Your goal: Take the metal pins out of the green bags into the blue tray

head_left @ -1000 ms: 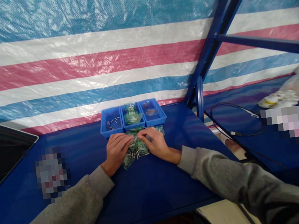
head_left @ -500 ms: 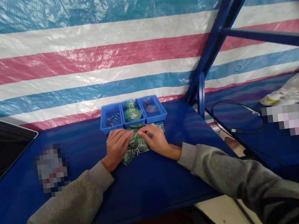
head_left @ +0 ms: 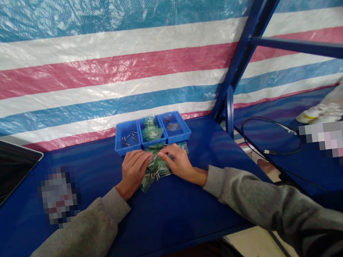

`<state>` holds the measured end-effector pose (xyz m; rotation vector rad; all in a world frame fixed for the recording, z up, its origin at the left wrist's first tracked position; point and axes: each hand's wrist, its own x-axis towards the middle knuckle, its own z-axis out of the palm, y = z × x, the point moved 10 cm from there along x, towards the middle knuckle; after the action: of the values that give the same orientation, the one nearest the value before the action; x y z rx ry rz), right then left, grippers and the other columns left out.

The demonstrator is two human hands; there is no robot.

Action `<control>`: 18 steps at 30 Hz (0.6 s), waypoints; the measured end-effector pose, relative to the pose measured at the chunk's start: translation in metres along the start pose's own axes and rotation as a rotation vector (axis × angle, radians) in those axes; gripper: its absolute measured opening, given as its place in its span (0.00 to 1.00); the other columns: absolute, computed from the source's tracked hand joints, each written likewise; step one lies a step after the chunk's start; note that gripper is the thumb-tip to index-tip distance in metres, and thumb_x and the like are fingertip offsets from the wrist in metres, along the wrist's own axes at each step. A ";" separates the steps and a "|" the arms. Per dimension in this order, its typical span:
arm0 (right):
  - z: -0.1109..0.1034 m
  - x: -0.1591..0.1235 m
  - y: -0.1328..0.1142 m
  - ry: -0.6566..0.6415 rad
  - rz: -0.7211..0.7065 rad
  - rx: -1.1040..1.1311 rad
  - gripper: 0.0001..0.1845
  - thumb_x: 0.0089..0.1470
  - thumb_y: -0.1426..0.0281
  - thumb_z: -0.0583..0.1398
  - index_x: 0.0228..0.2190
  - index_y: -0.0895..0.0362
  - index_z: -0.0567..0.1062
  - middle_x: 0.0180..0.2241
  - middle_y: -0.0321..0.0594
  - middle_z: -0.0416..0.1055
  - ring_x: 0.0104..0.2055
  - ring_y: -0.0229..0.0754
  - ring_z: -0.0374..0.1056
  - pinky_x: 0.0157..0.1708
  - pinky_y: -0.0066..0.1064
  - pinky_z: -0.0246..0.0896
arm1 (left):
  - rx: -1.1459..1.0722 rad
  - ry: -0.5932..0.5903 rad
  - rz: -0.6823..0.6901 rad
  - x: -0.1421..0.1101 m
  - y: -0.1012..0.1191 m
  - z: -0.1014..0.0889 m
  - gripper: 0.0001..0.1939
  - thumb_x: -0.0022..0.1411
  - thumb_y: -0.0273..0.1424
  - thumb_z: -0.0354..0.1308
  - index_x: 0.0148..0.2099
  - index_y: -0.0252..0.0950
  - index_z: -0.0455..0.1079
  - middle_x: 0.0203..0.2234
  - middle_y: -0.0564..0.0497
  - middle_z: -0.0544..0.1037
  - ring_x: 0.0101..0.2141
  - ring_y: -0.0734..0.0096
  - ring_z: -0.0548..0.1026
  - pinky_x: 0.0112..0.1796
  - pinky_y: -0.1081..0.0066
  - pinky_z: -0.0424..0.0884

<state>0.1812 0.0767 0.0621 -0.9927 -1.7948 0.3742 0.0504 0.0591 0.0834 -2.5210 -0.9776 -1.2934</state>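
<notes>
My left hand (head_left: pixel 134 168) and my right hand (head_left: pixel 180 163) are held close together, thumbs and fingers pinched, with their fingertips nearly meeting. Whatever lies between the fingertips is too small to make out. A small dark grey piece shows by the fingers of the right hand. Under and between both hands lies a pile of green-tinted plastic bags (head_left: pixel 147 183), partly covered by them. Several thin metal pins (head_left: pixel 156 175) lie loose on the near side of this pile.
Behind the hands three blue bins stand side by side: a left bin (head_left: pixel 117 145) with metal pins, a middle bin (head_left: pixel 154 142) with green bags, a right bin (head_left: pixel 177 138) with clear pieces. A dark screen (head_left: pixel 5 174) stands left; a blue frame post (head_left: pixel 229 113) and black cable (head_left: pixel 246 136) are right.
The camera view has shifted slightly up and down. Both hands keep the same pinched pose over the green bags, with only slight finger movement.
</notes>
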 end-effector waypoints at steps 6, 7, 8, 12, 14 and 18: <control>0.001 -0.001 0.000 -0.004 -0.008 0.014 0.12 0.58 0.64 0.54 0.28 0.57 0.73 0.27 0.38 0.73 0.29 0.39 0.66 0.37 0.32 0.55 | -0.006 -0.020 -0.029 -0.001 -0.002 0.001 0.05 0.60 0.29 0.54 0.38 0.35 0.70 0.31 0.49 0.77 0.37 0.68 0.73 0.40 0.65 0.67; 0.001 -0.001 -0.001 -0.004 -0.011 0.020 0.12 0.58 0.64 0.54 0.29 0.57 0.73 0.27 0.38 0.73 0.30 0.39 0.66 0.37 0.32 0.55 | -0.005 -0.024 -0.034 -0.001 -0.003 0.001 0.05 0.61 0.29 0.54 0.38 0.35 0.70 0.31 0.48 0.77 0.37 0.68 0.73 0.40 0.65 0.67; 0.001 -0.001 -0.001 -0.002 -0.014 0.026 0.11 0.58 0.64 0.55 0.29 0.57 0.73 0.28 0.38 0.73 0.30 0.39 0.66 0.37 0.32 0.56 | -0.004 -0.027 -0.039 -0.002 -0.004 0.001 0.05 0.61 0.29 0.53 0.38 0.35 0.70 0.31 0.48 0.77 0.37 0.68 0.73 0.40 0.65 0.67; 0.000 -0.001 -0.004 0.004 -0.029 0.048 0.08 0.57 0.66 0.56 0.31 0.56 0.73 0.29 0.37 0.73 0.30 0.38 0.66 0.37 0.32 0.56 | -0.010 -0.031 -0.048 -0.002 -0.005 0.002 0.05 0.61 0.28 0.53 0.38 0.35 0.69 0.31 0.48 0.76 0.37 0.67 0.72 0.40 0.65 0.66; -0.001 -0.001 -0.005 0.008 -0.033 0.059 0.07 0.56 0.67 0.56 0.33 0.56 0.73 0.30 0.37 0.73 0.30 0.38 0.67 0.37 0.31 0.56 | -0.017 -0.032 -0.049 -0.002 -0.005 0.002 0.04 0.61 0.28 0.53 0.38 0.35 0.69 0.31 0.48 0.76 0.37 0.67 0.72 0.40 0.65 0.66; 0.000 0.000 -0.005 0.001 -0.037 0.065 0.08 0.57 0.67 0.55 0.33 0.56 0.73 0.30 0.37 0.73 0.31 0.38 0.66 0.38 0.31 0.56 | -0.021 -0.033 -0.058 -0.003 -0.006 0.002 0.04 0.61 0.28 0.53 0.37 0.35 0.69 0.31 0.48 0.76 0.36 0.67 0.72 0.39 0.65 0.66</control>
<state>0.1791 0.0729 0.0655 -0.9131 -1.7864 0.4059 0.0467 0.0631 0.0793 -2.5550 -1.0576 -1.2885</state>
